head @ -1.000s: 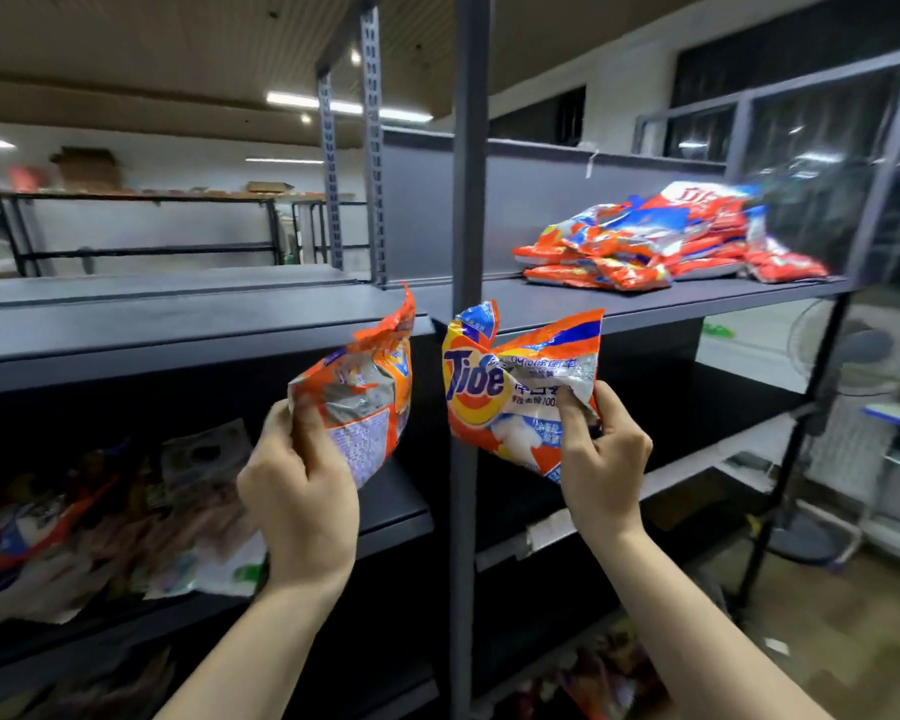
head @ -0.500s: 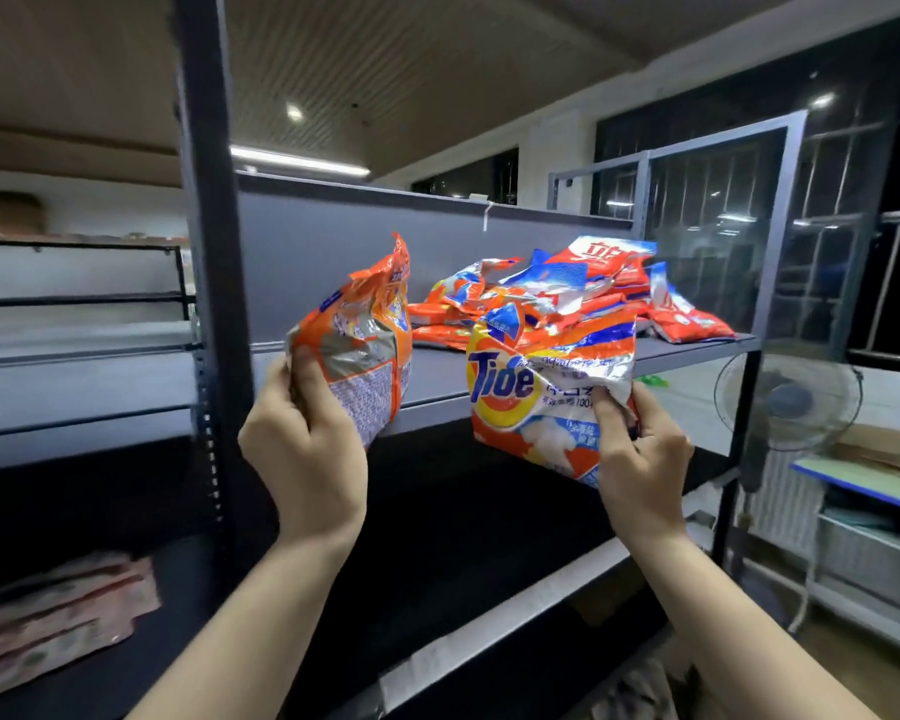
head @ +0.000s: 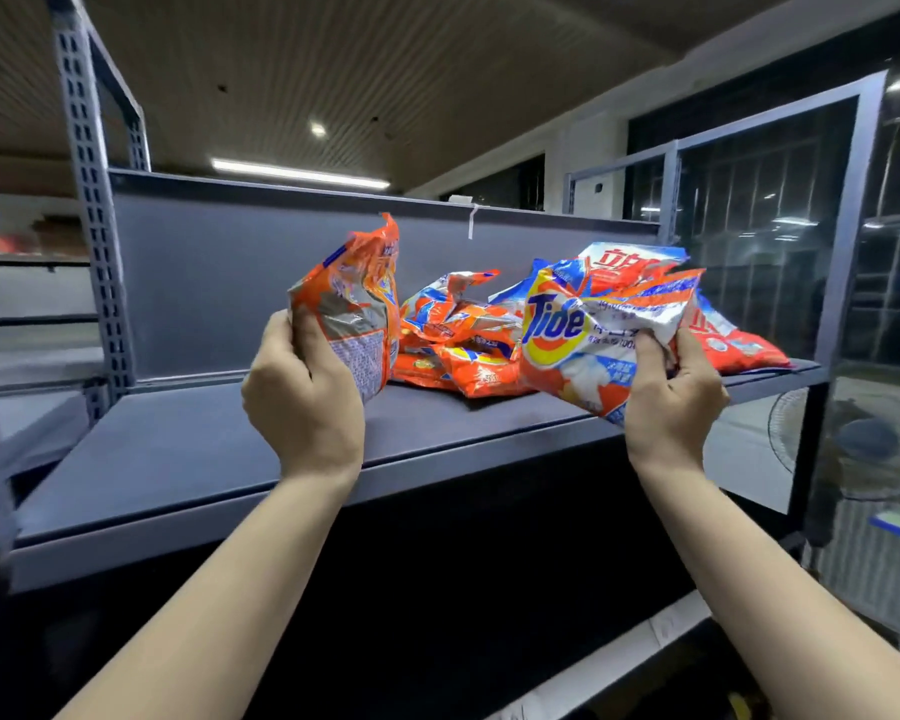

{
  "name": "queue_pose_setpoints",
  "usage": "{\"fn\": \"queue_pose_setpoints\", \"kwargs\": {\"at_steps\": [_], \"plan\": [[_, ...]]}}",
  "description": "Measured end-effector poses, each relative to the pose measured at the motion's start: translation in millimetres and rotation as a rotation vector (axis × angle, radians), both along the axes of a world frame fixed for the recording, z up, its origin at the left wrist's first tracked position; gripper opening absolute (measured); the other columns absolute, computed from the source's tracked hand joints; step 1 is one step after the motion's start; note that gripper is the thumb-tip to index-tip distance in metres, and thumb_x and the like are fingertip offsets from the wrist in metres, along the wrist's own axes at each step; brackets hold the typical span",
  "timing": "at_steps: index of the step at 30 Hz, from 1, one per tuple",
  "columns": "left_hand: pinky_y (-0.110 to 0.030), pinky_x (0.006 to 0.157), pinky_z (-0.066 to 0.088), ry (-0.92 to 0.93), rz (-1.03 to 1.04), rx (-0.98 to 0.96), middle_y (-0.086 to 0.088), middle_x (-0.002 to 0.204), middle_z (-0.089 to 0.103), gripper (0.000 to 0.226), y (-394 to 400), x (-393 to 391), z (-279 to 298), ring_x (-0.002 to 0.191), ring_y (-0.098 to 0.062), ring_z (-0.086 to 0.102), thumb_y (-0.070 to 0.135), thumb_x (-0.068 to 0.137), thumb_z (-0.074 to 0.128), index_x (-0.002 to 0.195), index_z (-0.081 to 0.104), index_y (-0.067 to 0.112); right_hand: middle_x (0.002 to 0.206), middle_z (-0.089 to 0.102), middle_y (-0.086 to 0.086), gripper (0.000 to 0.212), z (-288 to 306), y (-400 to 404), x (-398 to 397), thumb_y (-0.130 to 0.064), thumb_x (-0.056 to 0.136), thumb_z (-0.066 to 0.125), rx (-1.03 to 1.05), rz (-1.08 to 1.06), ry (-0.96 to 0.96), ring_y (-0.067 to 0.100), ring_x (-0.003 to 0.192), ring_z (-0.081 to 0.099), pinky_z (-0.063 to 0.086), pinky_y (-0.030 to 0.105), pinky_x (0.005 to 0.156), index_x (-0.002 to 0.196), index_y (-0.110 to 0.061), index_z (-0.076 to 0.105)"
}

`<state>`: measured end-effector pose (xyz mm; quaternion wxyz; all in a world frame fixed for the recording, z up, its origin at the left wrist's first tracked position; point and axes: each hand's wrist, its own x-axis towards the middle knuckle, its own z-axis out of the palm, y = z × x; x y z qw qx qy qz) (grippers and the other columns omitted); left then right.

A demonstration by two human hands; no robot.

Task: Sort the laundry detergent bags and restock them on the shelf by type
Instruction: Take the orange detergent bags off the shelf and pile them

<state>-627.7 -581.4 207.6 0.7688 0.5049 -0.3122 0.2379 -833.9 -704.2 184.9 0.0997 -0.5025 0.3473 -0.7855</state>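
Detergent bags: my left hand clasps an orange bag upright, my right hand pinches a Tide bag, both above the shelf. I should lay each flat beside its matching kind in the pile, labels facing outward.

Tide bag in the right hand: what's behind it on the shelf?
Behind the Tide bag in the right hand, a pile of detergent bags lies on the shelf. The bag hides the pile's middle.
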Motion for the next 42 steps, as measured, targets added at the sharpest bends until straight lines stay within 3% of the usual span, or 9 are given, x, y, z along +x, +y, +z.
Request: {"fn": "queue_pose_setpoints", "kwargs": {"at_steps": [12, 15, 18, 20, 25, 31, 33, 36, 42], "plan": [[-0.03, 0.058, 0.016, -0.027, 0.111, 0.042, 0.005, 0.052, 0.035, 0.039, -86.1, 24.6, 20.5, 0.061, -0.016, 0.019, 0.03, 0.102, 0.04, 0.069, 0.043, 0.01, 0.082, 0.066, 0.014, 0.03, 59.8, -171.8, 51.3, -0.029, 0.095, 0.049, -0.216, -0.157, 0.169, 0.035, 0.074, 0.059, 0.036, 0.033, 0.062, 0.09, -0.003, 0.063], [-0.031, 0.058, 0.016, -0.054, 0.151, 0.029, 0.008, 0.052, 0.035, 0.036, -95.6, 30.5, 22.5, 0.06, -0.014, 0.019, 0.027, 0.101, 0.041, 0.069, 0.044, 0.01, 0.096, 0.067, 0.016, 0.045, 64.7, -216.3, 65.7, -0.039, 0.091, 0.041, -0.282, -0.056, 0.497, 0.037, 0.09, 0.06, 0.04, 0.036, 0.073, 0.104, -0.004, 0.065], [-0.031, 0.058, 0.015, -0.067, 0.218, 0.026, 0.007, 0.053, 0.036, 0.036, -109.0, 31.1, 29.3, 0.06, -0.015, 0.019, 0.028, 0.101, 0.04, 0.07, 0.044, 0.011, 0.119, 0.063, 0.012, 0.049, 58.7, -262.4, 75.3, -0.042, 0.091, 0.031, 0.033, -0.018, 1.016, 0.036, 0.108, 0.055, 0.041, 0.041, 0.087, 0.12, -0.017, 0.062], [-0.03, 0.058, 0.014, -0.055, 0.275, 0.047, 0.001, 0.055, 0.037, 0.035, -124.2, 31.5, 36.9, 0.062, -0.017, 0.02, 0.029, 0.101, 0.04, 0.071, 0.044, 0.012, 0.124, 0.06, 0.015, 0.035, 51.4, -281.9, 77.6, -0.023, 0.096, 0.035, 0.272, 0.124, 1.142, 0.035, 0.111, 0.054, 0.043, 0.039, 0.089, 0.118, -0.017, 0.062], [-0.03, 0.062, 0.019, -0.114, 0.445, 0.173, -0.024, 0.091, 0.066, 0.035, -187.6, 33.3, 66.1, 0.08, -0.045, 0.05, 0.03, 0.101, 0.038, 0.092, 0.061, 0.005, 0.12, 0.061, 0.018, 0.029, 42.8, -291.8, 73.9, -0.013, 0.095, 0.037, 0.261, 0.259, 1.098, 0.034, 0.109, 0.055, 0.04, 0.036, 0.087, 0.107, -0.01, 0.063], [-0.043, 0.076, 0.047, -0.583, 0.522, 0.506, -0.013, 0.09, 0.066, 0.035, -293.0, 40.7, 90.8, 0.081, -0.037, 0.062, 0.028, 0.092, 0.034, 0.101, 0.065, 0.013, 0.118, 0.06, 0.018, 0.03, 31.5, -296.3, 76.8, -0.017, 0.099, 0.034, 0.184, 0.239, 1.073, 0.032, 0.111, 0.051, 0.032, 0.036, 0.089, 0.108, -0.005, 0.06], [-0.055, 0.108, 0.023, -0.836, 0.439, 0.903, -0.002, 0.115, 0.063, 0.038, -325.2, 38.0, 85.4, 0.109, -0.029, 0.056, 0.037, 0.096, 0.03, 0.113, 0.061, 0.024, 0.119, 0.059, 0.017, 0.04, 27.3, -300.6, 78.0, -0.024, 0.097, 0.027, 0.182, 0.267, 1.049, 0.033, 0.111, 0.051, 0.035, 0.039, 0.093, 0.111, -0.006, 0.06], [-0.058, 0.111, -0.008, -0.901, 0.429, 1.207, 0.006, 0.149, 0.036, 0.039, -347.8, 33.8, 87.3, 0.14, -0.02, 0.022, 0.041, 0.098, 0.024, 0.127, 0.05, 0.037, 0.122, 0.057, 0.016, 0.042, 24.5, -299.6, 76.9, -0.024, 0.098, 0.025, 0.198, 0.292, 1.039, 0.033, 0.115, 0.048, 0.034, 0.039, 0.097, 0.119, -0.006, 0.057], [-0.057, 0.109, 0.011, -0.79, 0.453, 1.085, 0.006, 0.136, 0.045, 0.034, -355.1, 23.0, 87.1, 0.124, -0.025, 0.038, 0.028, 0.1, 0.028, 0.126, 0.05, 0.035, 0.118, 0.056, 0.013, 0.03, 24.8, -296.1, 72.2, -0.016, 0.102, 0.03, 0.194, 0.317, 1.032, 0.029, 0.114, 0.046, 0.029, 0.034, 0.097, 0.111, -0.005, 0.056]]}}
